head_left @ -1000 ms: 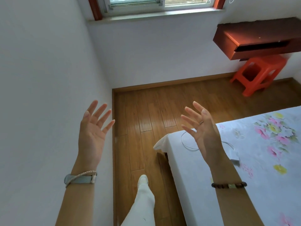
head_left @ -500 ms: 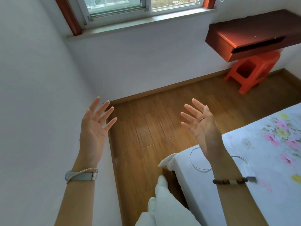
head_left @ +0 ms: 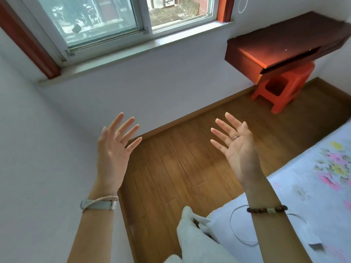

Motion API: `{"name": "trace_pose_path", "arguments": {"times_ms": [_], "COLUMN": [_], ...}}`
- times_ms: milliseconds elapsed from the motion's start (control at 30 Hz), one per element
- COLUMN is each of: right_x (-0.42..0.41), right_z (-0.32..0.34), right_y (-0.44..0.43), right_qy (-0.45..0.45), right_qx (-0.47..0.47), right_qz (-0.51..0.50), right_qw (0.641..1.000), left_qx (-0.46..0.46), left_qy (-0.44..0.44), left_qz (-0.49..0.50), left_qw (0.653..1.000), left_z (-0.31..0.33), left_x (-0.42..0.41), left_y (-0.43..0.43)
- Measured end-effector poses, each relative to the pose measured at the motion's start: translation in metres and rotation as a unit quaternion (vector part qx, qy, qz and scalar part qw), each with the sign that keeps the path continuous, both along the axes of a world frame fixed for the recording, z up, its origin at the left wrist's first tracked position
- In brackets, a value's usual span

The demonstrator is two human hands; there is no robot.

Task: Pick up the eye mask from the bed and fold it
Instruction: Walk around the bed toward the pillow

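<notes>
My left hand is raised in front of the white wall, palm toward me, fingers spread, holding nothing. Held up over the wooden floor, my right hand also shows its palm with fingers apart and empty. The bed, with a white flowered sheet, fills the lower right. A pale eye mask with a thin elastic loop lies on the bed's near corner, mostly hidden behind my right forearm. Both hands are well above and away from it.
A window with a sill runs along the far wall. A dark red wall-mounted shelf hangs at the upper right with an orange plastic stool beneath it. Wooden floor lies between wall and bed. My white-trousered leg is at the bottom.
The view has tilted upward, showing more window; the bed and eye mask have slid toward the lower right. Both hands stay raised, open and empty.
</notes>
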State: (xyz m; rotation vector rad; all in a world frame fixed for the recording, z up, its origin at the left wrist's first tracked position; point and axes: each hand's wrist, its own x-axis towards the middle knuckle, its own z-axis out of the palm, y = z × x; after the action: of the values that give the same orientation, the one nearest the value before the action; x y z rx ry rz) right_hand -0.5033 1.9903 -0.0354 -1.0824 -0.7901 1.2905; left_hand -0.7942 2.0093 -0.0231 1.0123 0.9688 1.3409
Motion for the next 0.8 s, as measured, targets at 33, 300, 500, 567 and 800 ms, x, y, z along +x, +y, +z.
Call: {"name": "trace_pose_path", "arguments": {"times_ms": [33, 300, 500, 567, 800], "right_x": [0.004, 0.055, 0.101, 0.116, 0.165], "right_z": [0.001, 0.009, 0.010, 0.010, 0.005], "right_y": [0.013, 0.081, 0.099, 0.104, 0.137], "right_qy": [0.005, 0.012, -0.005, 0.001, 0.030], "right_qx": [0.002, -0.006, -0.023, -0.024, -0.022], "right_qz": [-0.007, -0.085, -0.178, -0.215, -0.335], "right_qw": [1.000, 0.996, 0.984, 0.976, 0.941], "left_qx": [0.002, -0.010, -0.019, -0.020, -0.021], "left_qy": [-0.006, -0.006, -0.001, -0.002, 0.000], "left_qz": [-0.007, -0.100, -0.193, -0.226, -0.334], "left_qw": [1.000, 0.995, 0.981, 0.974, 0.942], "left_z": [0.001, -0.002, -0.007, -0.008, -0.014], "left_x": [0.006, 0.077, 0.148, 0.172, 0.259], "left_y": [0.018, 0.133, 0.203, 0.226, 0.313]}}
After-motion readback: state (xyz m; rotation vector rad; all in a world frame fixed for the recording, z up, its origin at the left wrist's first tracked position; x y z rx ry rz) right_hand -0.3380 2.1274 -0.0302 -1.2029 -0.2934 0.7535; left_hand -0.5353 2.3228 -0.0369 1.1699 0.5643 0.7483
